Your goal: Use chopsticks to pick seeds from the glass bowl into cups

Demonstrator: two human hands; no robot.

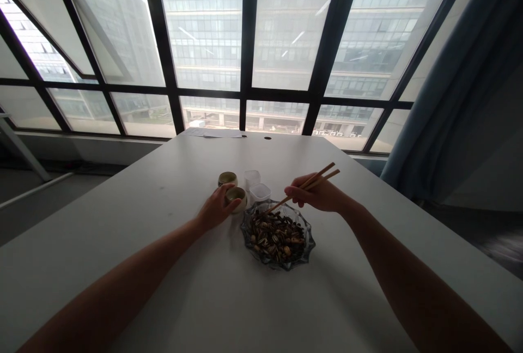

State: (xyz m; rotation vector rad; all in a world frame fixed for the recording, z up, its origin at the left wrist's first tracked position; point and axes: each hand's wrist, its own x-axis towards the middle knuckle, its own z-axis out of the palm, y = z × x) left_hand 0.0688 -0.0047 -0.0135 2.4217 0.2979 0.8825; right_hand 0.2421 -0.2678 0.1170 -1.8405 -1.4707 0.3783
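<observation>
A scalloped glass bowl point(245, 230) full of striped seeds sits on the white table point(163, 266). My right hand point(316, 195) is closed around a pair of wooden chopsticks point(310, 182), whose tips reach down to the bowl's far rim. My left hand point(214, 208) wraps around a small ceramic cup point(237, 195) just left of the bowl. A second ceramic cup point(227, 178) stands behind it.
Two small clear plastic containers point(260, 192) stand behind the bowl. Papers point(212, 133) lie at the table's far edge, by a dark cable hole point(267, 138). Large windows rise beyond, with a blue curtain point(457, 97) to the right.
</observation>
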